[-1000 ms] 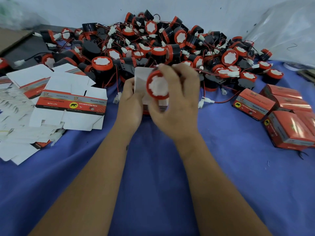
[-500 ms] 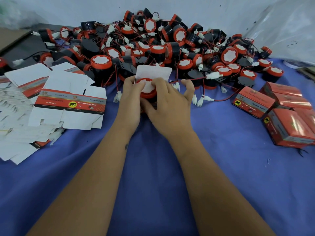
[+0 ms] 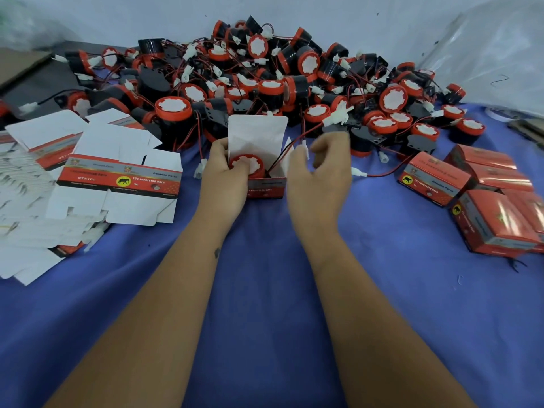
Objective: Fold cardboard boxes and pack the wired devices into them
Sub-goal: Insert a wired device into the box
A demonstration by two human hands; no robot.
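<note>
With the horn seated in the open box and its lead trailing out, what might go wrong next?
1. The red-and-black wire runs over the small printed cardboard box edge; closing the white lid flap may pinch it.
2. The right hand is near that wire; pulling could tilt the round red-capped horn, which the left hand presses.

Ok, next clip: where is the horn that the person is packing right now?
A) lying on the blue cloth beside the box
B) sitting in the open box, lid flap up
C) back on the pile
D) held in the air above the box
B: the horn sits inside the open box under the left hand, with the white lid flap upright behind it.
</note>
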